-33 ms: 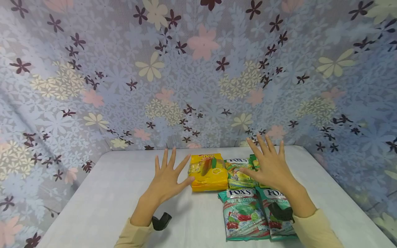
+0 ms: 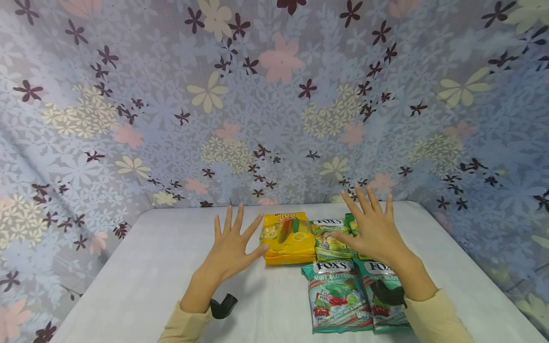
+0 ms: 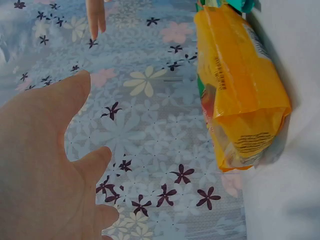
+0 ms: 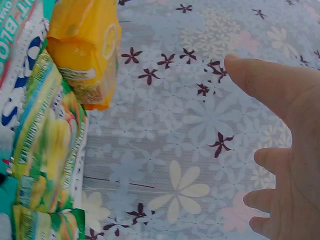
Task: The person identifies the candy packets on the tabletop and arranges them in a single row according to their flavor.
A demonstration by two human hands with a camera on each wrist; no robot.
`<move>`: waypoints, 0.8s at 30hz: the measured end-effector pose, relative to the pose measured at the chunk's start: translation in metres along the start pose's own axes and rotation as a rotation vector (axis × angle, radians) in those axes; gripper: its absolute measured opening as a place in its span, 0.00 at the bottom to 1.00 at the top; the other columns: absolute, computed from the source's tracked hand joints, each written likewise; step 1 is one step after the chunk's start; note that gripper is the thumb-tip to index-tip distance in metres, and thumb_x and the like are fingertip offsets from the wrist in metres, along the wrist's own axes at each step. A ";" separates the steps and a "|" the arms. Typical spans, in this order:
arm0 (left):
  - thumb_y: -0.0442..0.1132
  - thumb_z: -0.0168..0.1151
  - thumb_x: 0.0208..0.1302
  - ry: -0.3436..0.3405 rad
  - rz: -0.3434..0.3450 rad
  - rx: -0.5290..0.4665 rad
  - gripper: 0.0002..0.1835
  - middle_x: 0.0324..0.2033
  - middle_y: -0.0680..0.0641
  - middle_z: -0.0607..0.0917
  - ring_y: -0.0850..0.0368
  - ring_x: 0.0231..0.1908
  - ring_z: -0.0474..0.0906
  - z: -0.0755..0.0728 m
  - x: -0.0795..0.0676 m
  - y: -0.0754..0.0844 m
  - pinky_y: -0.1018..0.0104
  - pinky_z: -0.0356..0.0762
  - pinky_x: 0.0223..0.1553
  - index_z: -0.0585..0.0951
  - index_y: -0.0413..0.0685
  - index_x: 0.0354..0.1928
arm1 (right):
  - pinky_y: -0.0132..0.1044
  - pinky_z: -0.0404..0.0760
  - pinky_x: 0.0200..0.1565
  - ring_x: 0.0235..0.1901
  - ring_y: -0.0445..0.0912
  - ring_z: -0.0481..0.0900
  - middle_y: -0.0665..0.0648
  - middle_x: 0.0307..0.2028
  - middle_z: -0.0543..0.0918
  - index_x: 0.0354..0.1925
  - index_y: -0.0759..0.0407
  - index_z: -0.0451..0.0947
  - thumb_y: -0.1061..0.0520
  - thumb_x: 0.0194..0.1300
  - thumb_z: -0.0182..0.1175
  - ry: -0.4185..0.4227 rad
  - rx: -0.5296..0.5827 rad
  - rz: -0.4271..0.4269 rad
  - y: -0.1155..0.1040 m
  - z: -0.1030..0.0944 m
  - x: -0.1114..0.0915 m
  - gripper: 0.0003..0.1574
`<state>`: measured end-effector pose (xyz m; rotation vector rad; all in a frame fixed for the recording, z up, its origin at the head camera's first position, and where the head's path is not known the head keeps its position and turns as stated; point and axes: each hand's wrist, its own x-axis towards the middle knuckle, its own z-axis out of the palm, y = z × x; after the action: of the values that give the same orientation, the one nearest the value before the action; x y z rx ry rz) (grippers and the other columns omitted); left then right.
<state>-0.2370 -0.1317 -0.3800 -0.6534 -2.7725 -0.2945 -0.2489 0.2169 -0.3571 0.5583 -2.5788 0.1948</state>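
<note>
In the head view my left hand [image 2: 228,252] hovers with spread fingers just left of a yellow candy bag [image 2: 289,240]. Its wrist view shows a gap between that hand and the bag's end. Fingers splayed, my right hand [image 2: 377,233] is held above the green-and-yellow Fox's candy bags [image 2: 328,245], hiding much of the rightmost one. Nothing is held in either hand. Nearer to me lie two teal Fox's mint candy bags [image 2: 339,300], side by side; the right forearm and a black wrist strap partly cover the second.
A white-covered table [image 2: 128,276] carries all the bags, grouped from its middle to the right. Behind it and along both sides hangs a blue-grey floral cloth [image 2: 274,119].
</note>
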 end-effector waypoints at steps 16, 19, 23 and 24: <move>0.54 0.56 0.69 -0.102 -0.161 -0.349 0.38 0.71 0.34 0.54 0.33 0.70 0.48 0.010 0.009 -0.002 0.35 0.48 0.65 0.56 0.51 0.75 | 0.66 0.67 0.55 0.62 0.68 0.63 0.73 0.67 0.60 0.75 0.63 0.48 0.46 0.66 0.63 -0.127 0.382 0.093 -0.004 0.013 0.005 0.52; 0.49 0.56 0.70 -0.149 -0.258 -0.546 0.34 0.66 0.33 0.66 0.35 0.63 0.65 0.017 0.023 -0.004 0.40 0.65 0.59 0.61 0.44 0.73 | 0.59 0.76 0.48 0.56 0.65 0.73 0.73 0.63 0.67 0.73 0.66 0.52 0.47 0.69 0.58 -0.229 0.597 0.181 -0.003 0.021 0.014 0.45; 0.48 0.54 0.71 -0.210 -0.421 -0.679 0.31 0.60 0.33 0.73 0.38 0.53 0.76 0.032 0.040 -0.009 0.47 0.78 0.48 0.65 0.40 0.70 | 0.51 0.81 0.44 0.51 0.63 0.76 0.74 0.61 0.67 0.72 0.67 0.52 0.46 0.71 0.56 -0.388 0.810 0.249 -0.001 0.040 0.030 0.43; 0.48 0.54 0.71 -0.220 -0.461 -0.706 0.31 0.59 0.33 0.74 0.39 0.51 0.77 0.036 0.043 -0.009 0.49 0.80 0.45 0.65 0.39 0.70 | 0.50 0.82 0.43 0.51 0.64 0.76 0.75 0.61 0.67 0.72 0.67 0.52 0.47 0.71 0.56 -0.430 0.867 0.265 -0.001 0.045 0.034 0.43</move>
<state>-0.2865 -0.1130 -0.4020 -0.1615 -2.9729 -1.4108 -0.2950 0.1939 -0.3792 0.5812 -2.8864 1.4653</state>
